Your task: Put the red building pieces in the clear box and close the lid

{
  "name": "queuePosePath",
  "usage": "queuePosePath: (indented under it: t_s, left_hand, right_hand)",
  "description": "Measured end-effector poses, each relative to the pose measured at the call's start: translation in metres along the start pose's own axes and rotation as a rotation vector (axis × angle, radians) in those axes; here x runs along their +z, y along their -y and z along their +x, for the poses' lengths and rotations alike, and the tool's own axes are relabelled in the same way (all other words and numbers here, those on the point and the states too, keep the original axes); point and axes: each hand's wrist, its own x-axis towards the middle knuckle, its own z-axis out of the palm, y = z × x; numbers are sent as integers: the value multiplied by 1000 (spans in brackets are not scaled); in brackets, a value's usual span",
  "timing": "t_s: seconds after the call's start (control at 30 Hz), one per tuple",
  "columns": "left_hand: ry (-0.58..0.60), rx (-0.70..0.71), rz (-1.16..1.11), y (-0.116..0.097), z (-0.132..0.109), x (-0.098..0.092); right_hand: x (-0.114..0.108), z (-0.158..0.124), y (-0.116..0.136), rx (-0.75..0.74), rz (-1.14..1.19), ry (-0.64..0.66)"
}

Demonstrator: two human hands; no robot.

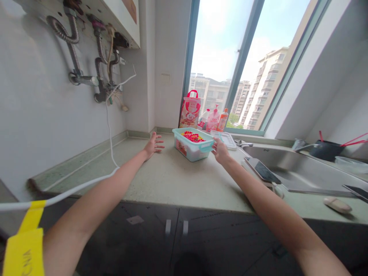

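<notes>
A light teal plastic container (191,152) stands uncovered on the counter, with red and yellow packets (194,137) inside near its rim. My right hand (220,150) is at the container's right end, its fingers closed about the edge there; part of the grip is hidden. To the left of the container, my left hand (153,146) hovers near or rests on the counter, fingers spread and holding nothing. Behind my right hand lies a clear lid with a pale rim (229,141).
A pink carry bag (190,112) and several bottles (213,120) stand by the window. On the right is a steel sink (299,168) with a phone (263,170) at its edge. A white cable (83,186) crosses the left side; a soap-like object (337,205) sits at front right.
</notes>
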Motion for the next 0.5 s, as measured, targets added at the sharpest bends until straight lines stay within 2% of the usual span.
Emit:
queuePosePath:
  t_s: [0.07, 0.13, 0.23, 0.33, 0.43, 0.5]
  left_hand:
    - [-4, 26, 52, 0, -1, 1]
    - [-16, 110, 170, -2, -5, 3]
    - [-14, 407, 430, -10, -15, 11]
    - [99, 674, 587, -21, -26, 23]
    - [245, 724, 646, -30, -32, 35]
    - [261, 720, 644, -33, -31, 39]
  right_hand:
    - [2, -4, 0, 31, 23, -13]
    - [6, -8, 0, 63, 29, 13]
    - [15, -14, -2, 81, -17, 101]
    - [22, -16, -8, 52, -81, 176]
    - [20, -15, -17, 23, -197, 247]
    - [16, -14, -24, 11, -316, 294]
